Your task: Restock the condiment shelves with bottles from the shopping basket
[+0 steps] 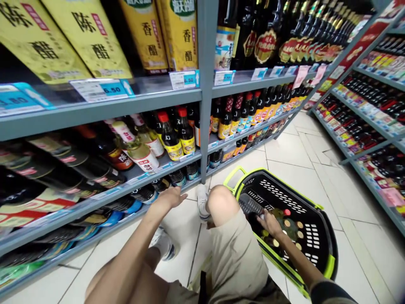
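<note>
The glossy plastic basket [303,198] sits on smooth tiles [291,150] beside matt metal shelving [95,114].

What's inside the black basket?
Gold caps and one red cap show in the basket, probably on bottles. The right hand covers some of them, and whatever lies below the caps is hidden.

Basket [284,194]: black, lime-green rim and handle, rows of white dots and slots. Boxes [85,38]: yellow, large black characters, red seal marks. Bottles [171,137]: dark glass, red caps, yellow labels. Shelf [95,114]: grey. Price tags [99,89]: white and blue. Floor tiles [294,152]: cream, thin grey joints. Shorts [234,249]: beige.
</note>
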{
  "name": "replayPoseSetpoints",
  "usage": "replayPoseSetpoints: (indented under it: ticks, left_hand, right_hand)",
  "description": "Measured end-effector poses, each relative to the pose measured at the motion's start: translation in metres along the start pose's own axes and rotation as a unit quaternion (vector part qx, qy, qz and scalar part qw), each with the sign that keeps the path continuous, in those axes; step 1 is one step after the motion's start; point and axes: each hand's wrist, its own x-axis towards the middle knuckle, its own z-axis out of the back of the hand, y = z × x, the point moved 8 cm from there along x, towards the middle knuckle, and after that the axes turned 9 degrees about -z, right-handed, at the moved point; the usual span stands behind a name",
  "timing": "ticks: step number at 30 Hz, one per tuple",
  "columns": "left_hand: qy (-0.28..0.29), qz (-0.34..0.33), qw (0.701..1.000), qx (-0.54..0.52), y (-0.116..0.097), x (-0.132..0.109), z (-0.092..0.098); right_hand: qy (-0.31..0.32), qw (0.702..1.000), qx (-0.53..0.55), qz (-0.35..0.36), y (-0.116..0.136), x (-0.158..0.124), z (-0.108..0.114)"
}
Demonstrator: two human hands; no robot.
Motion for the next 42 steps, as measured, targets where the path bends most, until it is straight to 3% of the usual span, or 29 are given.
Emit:
replayPoseSetpoints:
  ticks: [6, 9, 11, 13, 15, 17, 19, 22, 24, 26, 29, 31, 33, 36, 39, 42]
  left_hand:
    - [-0.003, 0.0, 1.0, -0.022, 0.02, 0.0, -0.004]
    - [-0.008, -0.004, 1.0, -0.028, 0.027, 0.005, -0.003]
    - [-0.041, -0.017, 0.998, -0.044, 0.027, 0.009, 0.005]
    - [-0.113, -0.063, 0.987, -0.096, 0.015, 0.01, 0.022]
    - [-0.198, -0.132, 0.949, -0.207, -0.006, 0.003, 0.045]
    - [-0.247, -0.199, 0.879, -0.356, -0.032, -0.011, 0.063]
    - [-0.242, -0.254, 0.795, -0.494, -0.064, -0.029, 0.073]
    - [-0.178, -0.335, 0.694, -0.612, -0.118, -0.06, 0.075]
    - [-0.139, -0.361, 0.645, -0.659, -0.143, -0.075, 0.071]
    - [-0.09, -0.35, 0.609, -0.706, -0.153, -0.082, 0.063]
    - [0.054, -0.337, 0.565, -0.751, -0.156, -0.089, 0.048]
    - [0.102, -0.33, 0.549, -0.761, -0.146, -0.093, 0.043]
    - [0.048, -0.305, 0.543, -0.781, -0.126, -0.091, 0.045]
    - [-0.099, -0.256, 0.519, -0.809, -0.098, -0.085, 0.051]
    - [-0.221, -0.23, 0.487, -0.813, -0.082, -0.082, 0.055]
    - [-0.294, -0.224, 0.481, -0.795, -0.072, -0.083, 0.06]
  right_hand:
    - [-0.039, 0.997, 0.053, 0.052, 0.002, -0.027, 0.004]
    - [-0.098, 0.989, 0.094, 0.065, 0.012, -0.049, 0.035]
    - [-0.175, 0.969, 0.152, 0.084, 0.023, -0.073, 0.085]
    - [-0.248, 0.935, 0.213, 0.135, 0.043, -0.106, 0.152]
    - [-0.28, 0.899, 0.266, 0.206, 0.074, -0.14, 0.225]
    - [-0.322, 0.853, 0.303, 0.278, 0.111, -0.174, 0.298]
    - [-0.357, 0.803, 0.338, 0.338, 0.15, -0.201, 0.359]
    - [-0.351, 0.733, 0.403, 0.422, 0.206, -0.221, 0.412]
    - [-0.292, 0.691, 0.446, 0.489, 0.245, -0.223, 0.422]
    - [-0.211, 0.662, 0.475, 0.54, 0.285, -0.217, 0.417]
    - [-0.129, 0.653, 0.495, 0.559, 0.339, -0.202, 0.399]
    - [-0.117, 0.656, 0.497, 0.556, 0.371, -0.192, 0.387]
    - [-0.119, 0.658, 0.498, 0.553, 0.399, -0.184, 0.377]
    - [-0.096, 0.668, 0.506, 0.537, 0.431, -0.171, 0.361]
    - [-0.061, 0.686, 0.501, 0.523, 0.453, -0.162, 0.34]
    - [-0.001, 0.692, 0.503, 0.518, 0.467, -0.162, 0.313]
